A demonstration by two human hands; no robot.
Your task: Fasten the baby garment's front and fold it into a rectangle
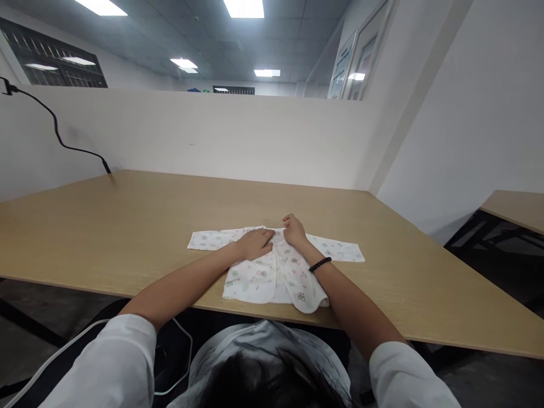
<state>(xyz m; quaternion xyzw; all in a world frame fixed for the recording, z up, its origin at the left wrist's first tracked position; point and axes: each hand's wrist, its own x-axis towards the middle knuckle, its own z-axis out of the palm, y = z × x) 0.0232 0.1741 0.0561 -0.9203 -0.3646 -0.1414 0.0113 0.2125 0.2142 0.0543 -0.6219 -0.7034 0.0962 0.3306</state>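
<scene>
A small white baby shirt [250, 282] with a cartoon print lies on the table, its front toward me and both sleeves spread out sideways. The front is parted down the middle, and the right panel's lower corner hangs near the table edge. My left hand [255, 243] lies flat on the upper left of the shirt, fingers stretched toward the collar. My right hand [294, 231] is at the right of the collar, its fingers curled; whether cloth is pinched in them is hidden. A black bead bracelet [320, 264] circles my right wrist.
The wooden table [127, 226] reaches back to a low white partition [238, 141]. A black gooseneck holder [57, 127] rises at the far left corner. Another table [516, 207] stands at the right by the wall. A white cable [189, 345] hangs below the front edge.
</scene>
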